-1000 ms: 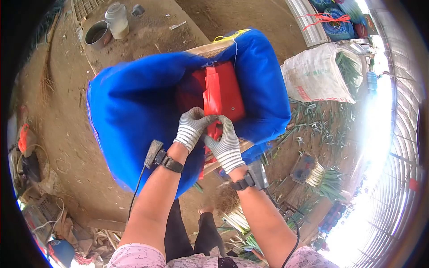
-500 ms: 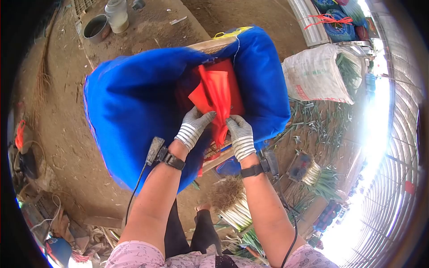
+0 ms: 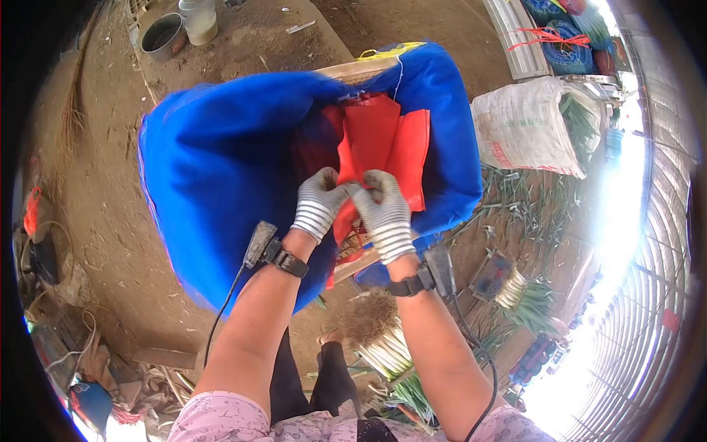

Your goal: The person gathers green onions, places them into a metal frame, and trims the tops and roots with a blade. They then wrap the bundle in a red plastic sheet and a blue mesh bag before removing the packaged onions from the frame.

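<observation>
Both my hands wear grey-white striped gloves and meet at the near edge of a red plastic bag (image 3: 372,140). My left hand (image 3: 319,202) pinches the bag's edge from the left. My right hand (image 3: 381,214) is closed on it from the right, its fingertips touching those of my left. The bag spreads out beyond my fingers, over a crate or basket lined with blue cloth (image 3: 221,162). More red material lies in the lining behind it. A wooden bar (image 3: 361,71) shows at the far rim.
A white woven sack (image 3: 526,125) holding green leaves lies at the right. Bundled green onions (image 3: 390,346) are below my right hand, with another bundle (image 3: 515,291) further right. A dark pot (image 3: 163,37) and a cloudy jar (image 3: 199,22) stand at the upper left.
My right hand has moved left and turned over the bag's edge, against my left hand. The red bag has spread out to the right.
</observation>
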{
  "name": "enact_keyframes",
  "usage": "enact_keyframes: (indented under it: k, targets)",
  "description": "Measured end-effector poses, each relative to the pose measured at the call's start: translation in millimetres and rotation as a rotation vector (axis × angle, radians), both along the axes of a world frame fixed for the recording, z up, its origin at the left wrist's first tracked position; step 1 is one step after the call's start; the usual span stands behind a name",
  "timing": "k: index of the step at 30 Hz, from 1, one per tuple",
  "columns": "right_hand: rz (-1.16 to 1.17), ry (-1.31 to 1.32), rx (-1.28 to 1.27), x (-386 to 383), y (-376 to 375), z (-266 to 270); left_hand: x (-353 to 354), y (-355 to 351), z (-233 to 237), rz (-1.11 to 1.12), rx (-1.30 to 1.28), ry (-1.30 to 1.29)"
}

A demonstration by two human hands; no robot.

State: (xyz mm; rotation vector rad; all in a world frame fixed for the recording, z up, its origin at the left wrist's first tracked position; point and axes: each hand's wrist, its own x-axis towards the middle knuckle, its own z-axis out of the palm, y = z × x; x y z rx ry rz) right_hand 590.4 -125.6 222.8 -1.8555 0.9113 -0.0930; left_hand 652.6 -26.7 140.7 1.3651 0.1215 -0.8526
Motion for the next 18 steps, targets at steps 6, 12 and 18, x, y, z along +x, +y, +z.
enact_keyframes:
  k: [6, 12, 18]
  targets:
    - [-0.108, 0.093, 0.089, 13, -1, -15, -1, 2, 11, -0.165, 0.130, -0.195]
    - [-0.424, -0.013, 0.640, 7, -20, -5, -2, 0, 13, -0.063, -0.138, -0.019]
    - [-0.304, -0.012, 0.612, 9, -25, 4, -3, 1, 12, -0.172, -0.077, -0.148]
